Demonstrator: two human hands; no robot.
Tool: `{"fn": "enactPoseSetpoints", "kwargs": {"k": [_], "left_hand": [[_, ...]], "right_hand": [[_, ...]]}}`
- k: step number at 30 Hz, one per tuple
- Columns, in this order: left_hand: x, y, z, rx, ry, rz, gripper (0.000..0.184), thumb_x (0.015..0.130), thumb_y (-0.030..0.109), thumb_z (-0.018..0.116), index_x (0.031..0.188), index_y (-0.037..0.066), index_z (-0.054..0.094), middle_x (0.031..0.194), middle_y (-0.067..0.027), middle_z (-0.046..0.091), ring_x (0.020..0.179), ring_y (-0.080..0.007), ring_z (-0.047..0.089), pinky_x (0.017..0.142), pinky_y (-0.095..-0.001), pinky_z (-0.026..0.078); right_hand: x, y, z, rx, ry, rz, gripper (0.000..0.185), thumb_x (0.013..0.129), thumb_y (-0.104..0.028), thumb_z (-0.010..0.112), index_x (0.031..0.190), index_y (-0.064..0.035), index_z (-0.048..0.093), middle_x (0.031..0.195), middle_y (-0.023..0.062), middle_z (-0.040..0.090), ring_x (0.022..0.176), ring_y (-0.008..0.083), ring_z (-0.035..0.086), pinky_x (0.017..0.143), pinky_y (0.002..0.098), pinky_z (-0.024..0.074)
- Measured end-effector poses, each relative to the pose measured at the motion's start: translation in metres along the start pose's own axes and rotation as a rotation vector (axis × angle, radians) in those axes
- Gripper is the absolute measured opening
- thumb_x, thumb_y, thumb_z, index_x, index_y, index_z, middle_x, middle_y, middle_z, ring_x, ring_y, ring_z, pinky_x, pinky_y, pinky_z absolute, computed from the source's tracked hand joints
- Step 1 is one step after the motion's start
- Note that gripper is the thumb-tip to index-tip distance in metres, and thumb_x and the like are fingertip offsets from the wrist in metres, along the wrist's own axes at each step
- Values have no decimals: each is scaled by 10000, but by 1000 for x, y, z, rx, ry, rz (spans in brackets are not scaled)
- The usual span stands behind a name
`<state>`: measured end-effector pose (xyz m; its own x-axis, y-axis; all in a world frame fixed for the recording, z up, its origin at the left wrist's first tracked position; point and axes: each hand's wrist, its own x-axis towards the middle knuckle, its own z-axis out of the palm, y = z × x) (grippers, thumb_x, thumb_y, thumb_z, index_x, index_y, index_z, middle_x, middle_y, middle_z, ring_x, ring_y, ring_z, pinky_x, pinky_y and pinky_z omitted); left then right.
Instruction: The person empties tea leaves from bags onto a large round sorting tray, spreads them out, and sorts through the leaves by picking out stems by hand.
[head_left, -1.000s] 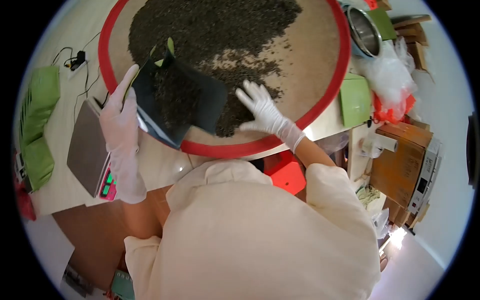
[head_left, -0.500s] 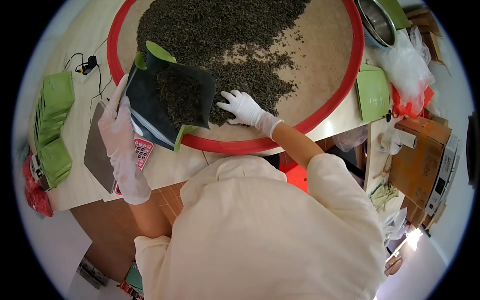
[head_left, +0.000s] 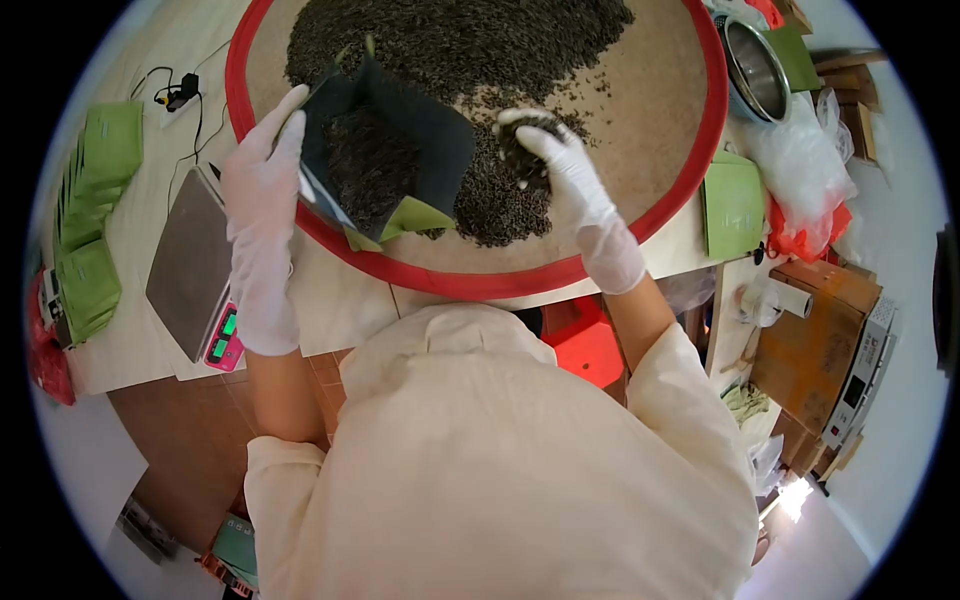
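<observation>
My left hand (head_left: 258, 185), in a white glove, grips the left side of a green bag (head_left: 452, 150) with a dark lining. The bag is open at the top, tilted over the near left part of a round tray (head_left: 480, 287) with a red rim. Dark dried leaves (head_left: 368, 170), looking like tea, lie inside it. My gloved right hand (head_left: 565, 168) is curled around a clump of the same leaves (head_left: 524, 158), just right of the bag. A large leaf pile (head_left: 450, 45) covers the tray's far part.
A scale (head_left: 190, 270) with a pink, green-lit display (head_left: 224, 338) stands left of the tray. Several green bags (head_left: 90, 230) line the table's left edge. At right are another green bag (head_left: 733, 205), a metal bowl (head_left: 757, 60), plastic bags (head_left: 790, 150) and a cardboard box (head_left: 815, 330).
The bag has moved right, away from the scale and further over the tray. My right hand, earlier spread on the leaves, has closed on a handful and shifted right and up.
</observation>
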<state>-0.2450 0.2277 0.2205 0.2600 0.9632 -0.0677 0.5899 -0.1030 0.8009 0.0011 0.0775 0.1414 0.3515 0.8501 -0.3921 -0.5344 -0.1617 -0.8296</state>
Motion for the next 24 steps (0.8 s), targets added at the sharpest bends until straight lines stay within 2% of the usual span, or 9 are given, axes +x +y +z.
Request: {"fn": "enactPoseSetpoints", "kwargs": {"k": [3, 7, 10, 11, 15, 18, 20, 22, 24], "left_hand": [[8, -7, 10, 103, -34, 154, 311, 926, 306, 537, 1208, 200, 614, 1123, -125, 648, 1028, -235, 611, 881, -306, 446], [12, -8, 23, 203, -54, 178, 303, 921, 342, 517, 1189, 247, 621, 1080, -138, 647, 993, -294, 614, 861, -334, 461], [10, -2, 23, 210, -66, 174, 302, 919, 329, 518, 1185, 232, 623, 1054, -147, 651, 970, -297, 623, 844, -335, 469], [6, 1, 22, 177, -42, 198, 298, 920, 315, 512, 1178, 218, 627, 1044, -151, 652, 965, -301, 625, 834, -337, 472], [1, -11, 7, 106, -19, 108, 299, 922, 302, 515, 1172, 189, 632, 1003, -152, 662, 917, -296, 633, 809, -342, 471], [-6, -12, -12, 145, 71, 85, 326, 929, 323, 514, 1183, 149, 622, 930, -152, 671, 860, -258, 643, 788, -337, 472], [-5, -20, -34, 36, 151, -59, 368, 940, 345, 507, 1181, 88, 617, 854, -138, 666, 792, -201, 632, 732, -306, 468], [-9, -25, -66, -150, 315, -93, 393, 920, 353, 559, 1133, 33, 640, 842, -94, 658, 750, -141, 592, 670, -267, 443], [-15, -16, -105, -395, 505, -308, 456, 885, 299, 627, 1197, -31, 589, 1128, -97, 622, 1010, -163, 568, 873, -280, 433]], "right_hand": [[-17, -55, 35, -94, -166, -181, 219, 846, -143, 615, 1055, -92, 654, 857, 6, 640, 658, 68, 559, 532, 210, 454], [-23, -82, 93, -299, -270, -301, 232, 830, -193, 647, 1029, -75, 661, 846, -18, 626, 723, 45, 553, 629, 197, 468], [-9, -59, 113, -714, -366, -399, 343, 816, -258, 647, 1073, -30, 632, 913, 128, 651, 828, 244, 632, 800, 319, 504], [-8, -49, 117, -952, -260, -804, 392, 838, -284, 610, 1143, -38, 608, 1055, 240, 612, 994, 371, 590, 925, 378, 453], [-15, -59, 109, -1055, -257, -701, 348, 893, -222, 528, 1193, -60, 599, 1191, 283, 549, 1120, 395, 531, 965, 378, 425], [-47, -95, 116, -635, -216, -258, 316, 953, -238, 483, 1136, -34, 640, 865, 84, 668, 743, 122, 594, 699, 233, 477], [-63, -105, 115, -598, -68, -385, 315, 968, -253, 470, 1084, -39, 671, 685, -19, 597, 596, 21, 454, 565, 172, 389], [-64, -98, 104, -565, 62, -524, 319, 975, -265, 476, 1032, -37, 692, 571, -54, 518, 501, 6, 391, 477, 176, 293], [-59, -86, 89, -494, 98, -458, 311, 970, -270, 494, 1030, -39, 694, 561, -70, 500, 483, 1, 360, 457, 173, 254]]}}
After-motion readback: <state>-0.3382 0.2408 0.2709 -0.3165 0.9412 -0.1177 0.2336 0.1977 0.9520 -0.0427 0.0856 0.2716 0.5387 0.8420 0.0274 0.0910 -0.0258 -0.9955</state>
